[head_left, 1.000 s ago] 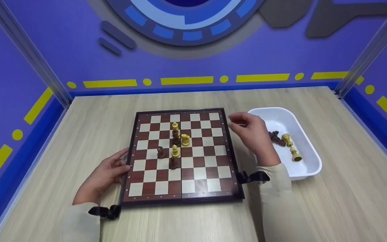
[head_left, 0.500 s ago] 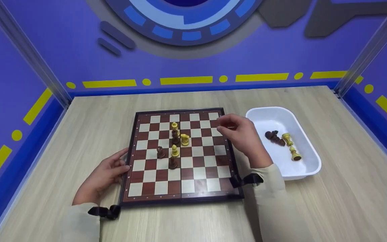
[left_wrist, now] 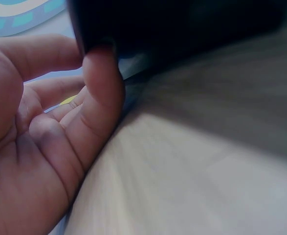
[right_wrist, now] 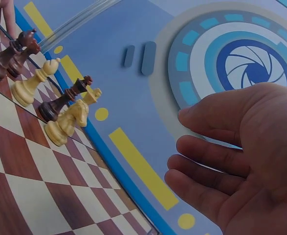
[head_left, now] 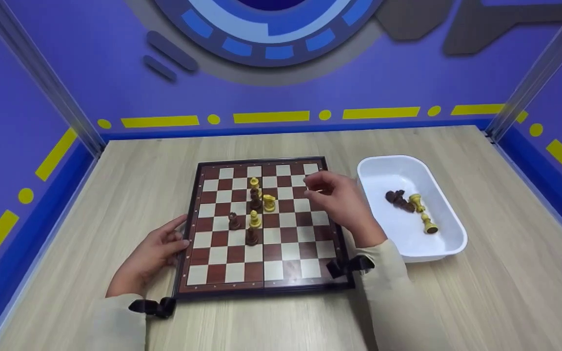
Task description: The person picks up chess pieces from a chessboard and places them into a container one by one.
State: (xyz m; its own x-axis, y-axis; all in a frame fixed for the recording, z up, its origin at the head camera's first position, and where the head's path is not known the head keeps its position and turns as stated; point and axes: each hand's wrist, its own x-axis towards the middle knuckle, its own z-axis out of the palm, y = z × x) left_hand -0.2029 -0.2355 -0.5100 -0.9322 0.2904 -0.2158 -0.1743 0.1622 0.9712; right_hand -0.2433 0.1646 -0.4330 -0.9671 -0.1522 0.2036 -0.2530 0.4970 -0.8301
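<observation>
A brown-and-cream chessboard (head_left: 300, 251) with a dark frame lies on the table. My left hand (head_left: 149, 253) holds its left edge with the thumb and fingers; in the left wrist view, the dark board edge (left_wrist: 182, 29) hides some fingertips. Several chess pieces stand near the board's middle, including a yellow knight (head_left: 269, 203), a yellow bishop (head_left: 254, 219), and dark pieces (head_left: 251, 236) (head_left: 233, 221). Over the board's right side hovers my right hand (head_left: 342, 202), fingers loosely bent. Nothing shows between thumb and fingers in the right wrist view, and the standing pieces are apart from it.
Right of the board stands a white tray (head_left: 439, 183). Dark chess pieces (head_left: 399, 200) and yellow chess pieces (head_left: 429, 224) lie on their sides in it. Blue panels (head_left: 281, 92) wall the table (head_left: 495, 204) at the back and sides.
My right hand has moved left from beside the tray to over the board's right part, uncovering more of the tray. The left hand and the standing pieces have stayed put.
</observation>
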